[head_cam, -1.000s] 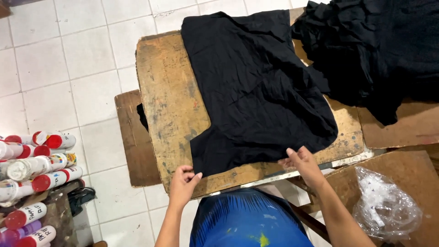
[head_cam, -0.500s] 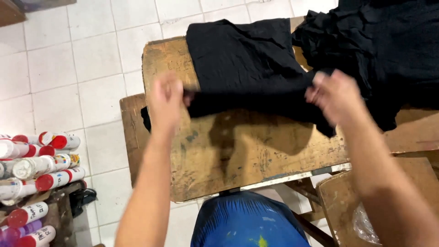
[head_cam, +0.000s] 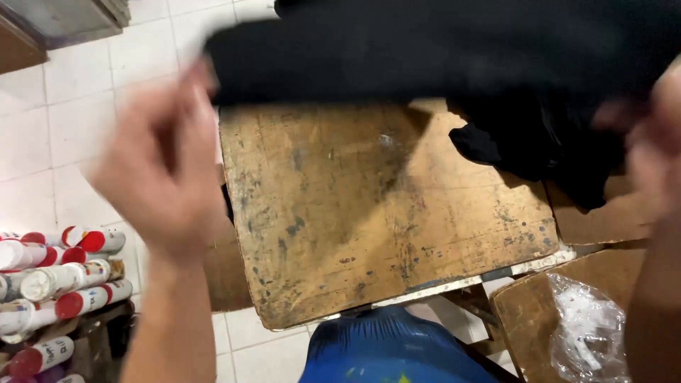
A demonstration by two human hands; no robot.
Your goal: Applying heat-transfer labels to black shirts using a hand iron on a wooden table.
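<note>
Black garment (head_cam: 440, 50) stretched between left hand (head_cam: 159, 167), right hand (head_cam: 656, 135)

Left hand (head_cam: 159, 170) raised, blurred, fingers curled closed. Right hand (head_cam: 656, 138) raised at right edge, blurred, grip unclear.

worn wooden board (head_cam: 369, 220) | stained, scuffed | black cloth heap (head_cam: 539, 142) lies on its right part

Worktop (head_cam: 340, 213) bare across its middle and near edge; hands could pass freely there. Far edge blocked by the lifted black cloth (head_cam: 440, 50). Right side: heap of dark clothes (head_cam: 525, 142) overhangs the board. Left, past the edge: spray cans (head_cam: 57, 284) crowd a low rack.
</note>
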